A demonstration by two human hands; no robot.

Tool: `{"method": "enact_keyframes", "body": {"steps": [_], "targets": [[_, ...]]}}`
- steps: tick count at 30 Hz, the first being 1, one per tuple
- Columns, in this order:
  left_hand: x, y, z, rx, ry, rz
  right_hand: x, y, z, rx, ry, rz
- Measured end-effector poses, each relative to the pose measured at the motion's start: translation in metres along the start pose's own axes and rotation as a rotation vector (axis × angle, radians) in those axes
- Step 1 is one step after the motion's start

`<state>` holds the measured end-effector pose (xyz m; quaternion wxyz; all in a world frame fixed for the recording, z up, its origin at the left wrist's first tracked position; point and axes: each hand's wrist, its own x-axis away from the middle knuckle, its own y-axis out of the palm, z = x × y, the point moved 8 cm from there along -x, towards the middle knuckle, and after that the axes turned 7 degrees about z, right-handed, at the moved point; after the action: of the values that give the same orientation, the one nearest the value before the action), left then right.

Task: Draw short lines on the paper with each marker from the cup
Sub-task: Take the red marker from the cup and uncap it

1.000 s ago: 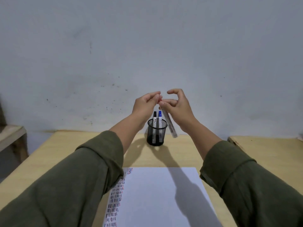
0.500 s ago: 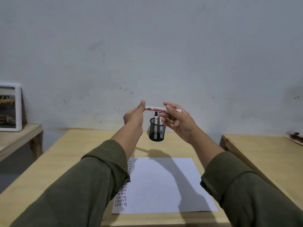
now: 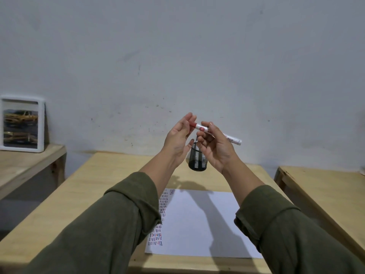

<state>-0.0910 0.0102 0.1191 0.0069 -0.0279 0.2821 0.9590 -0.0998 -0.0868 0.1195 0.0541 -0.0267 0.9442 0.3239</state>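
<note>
Head view: both hands hold the red marker near-level, cap end left.

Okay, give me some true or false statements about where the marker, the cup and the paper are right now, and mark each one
1. The right hand holds a red-capped marker above the table. True.
2. The left hand rests flat on the paper. False: it is raised at the marker's red cap end.
3. The mesh cup lies tipped over. False: it stands upright behind the hands.
4. The paper has rows of short lines along its left edge. True.
5. The paper is blank. False: marks run down its left side.
</note>
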Motion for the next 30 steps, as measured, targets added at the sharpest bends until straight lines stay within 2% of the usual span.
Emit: {"method": "enact_keyframes", "body": {"steps": [9,20,23,25,28,30], "targets": [[-0.007,-0.021,0.002,-0.118,0.045,0.245,-0.006,0.002,0.008,0.123,-0.059,-0.033],[-0.005,-0.059,-0.015,-0.249,-0.088,0.471,0.000,-0.002,0.026,0.432,-0.132,-0.123],[-0.002,-0.088,-0.011,-0.236,-0.082,0.607,0.004,-0.009,0.029,0.409,-0.108,-0.109],[0.002,-0.113,-0.008,-0.349,-0.040,0.657,0.006,-0.017,0.033,0.389,-0.072,-0.097],[0.012,-0.141,-0.012,-0.606,0.057,0.632,0.007,-0.031,0.050,0.409,0.006,-0.063],[0.023,-0.156,-0.029,-0.740,0.053,0.607,0.010,-0.040,0.067,0.414,0.053,-0.039]]}}
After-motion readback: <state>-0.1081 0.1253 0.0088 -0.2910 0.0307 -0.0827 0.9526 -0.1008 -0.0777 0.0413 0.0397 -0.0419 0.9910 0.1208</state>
